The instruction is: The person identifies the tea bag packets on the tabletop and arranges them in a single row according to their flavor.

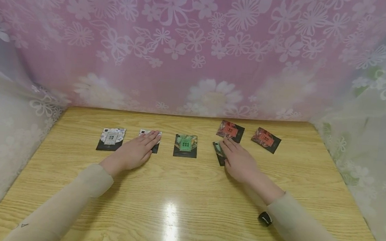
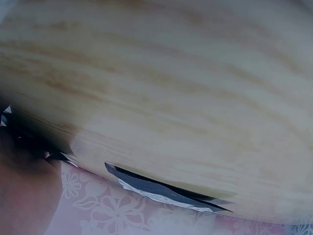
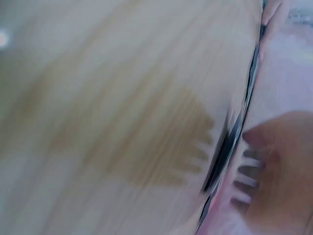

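My left hand (image 1: 134, 150) lies with straight fingers over a white-and-black packet (image 1: 155, 148), covering most of it. Left of that hand is a matching white-and-black packet (image 1: 110, 139), flat on the table. In the left wrist view, a packet (image 2: 161, 190) shows edge-on beside part of the left hand (image 2: 29, 191). My right hand (image 1: 241, 161) reaches its extended fingers over a tilted green-and-black packet (image 1: 217, 153), partly hidden beneath them. A second green-and-black packet (image 1: 185, 146) lies between the hands. The right wrist view shows the right hand (image 3: 283, 166) near a dark packet edge (image 3: 225, 154).
Two red-and-black packets, one nearer the middle (image 1: 230, 130) and one farther right (image 1: 266, 140), lie askew behind the right hand. A small black object (image 1: 265, 218) sits beside the right sleeve. Floral curtains (image 1: 199, 52) enclose the wooden table (image 1: 150, 208) at the back and sides.
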Motion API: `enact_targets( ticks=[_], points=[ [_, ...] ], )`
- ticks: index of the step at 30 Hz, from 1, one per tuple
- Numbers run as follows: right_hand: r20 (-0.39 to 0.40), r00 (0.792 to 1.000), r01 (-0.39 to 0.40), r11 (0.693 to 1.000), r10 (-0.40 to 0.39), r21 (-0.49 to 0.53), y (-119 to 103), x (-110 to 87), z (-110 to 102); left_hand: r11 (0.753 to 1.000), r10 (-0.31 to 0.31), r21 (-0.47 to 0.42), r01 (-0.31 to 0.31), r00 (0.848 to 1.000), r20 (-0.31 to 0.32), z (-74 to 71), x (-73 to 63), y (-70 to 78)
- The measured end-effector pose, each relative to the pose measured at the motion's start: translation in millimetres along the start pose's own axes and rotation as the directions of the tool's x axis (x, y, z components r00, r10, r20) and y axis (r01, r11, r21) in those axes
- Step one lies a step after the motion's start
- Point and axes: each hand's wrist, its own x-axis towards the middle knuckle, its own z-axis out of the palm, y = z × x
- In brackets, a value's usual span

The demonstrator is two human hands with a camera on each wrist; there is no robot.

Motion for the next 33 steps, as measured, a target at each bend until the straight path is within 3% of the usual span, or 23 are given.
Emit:
enact_targets(
  ticks=[4,9,13,23,33],
  points=[
    [0.002,0.992,0.123,0.99,-0.123,0.069,15.1,-3.8,0.8,1.0,-0.002,0.003,0.002,1.0,0.0,0.7,0.0,0.1],
    [0.037,0.985,0.161,0.976,-0.167,0.146,21.7,-4.6,3.4,1.0,0.003,0.01,-0.003,1.0,0.001,2.4,0.5,-0.5],
    [0.021,0.989,0.141,0.982,-0.145,0.128,17.1,-2.0,6.3,1.0,0.003,0.011,-0.003,1.0,-0.001,2.4,0.5,-0.2],
    [0.036,0.999,0.005,1.0,-0.005,0.018,-6.7,9.0,9.8,1.0,-0.005,0.002,0.005,1.0,-0.003,-0.4,-0.5,1.1],
    [0.043,0.997,-0.059,0.998,0.058,0.028,-20.9,14.5,11.6,1.0,0.0,0.01,0.0,1.0,-0.007,1.2,0.2,0.2]
  ],
)
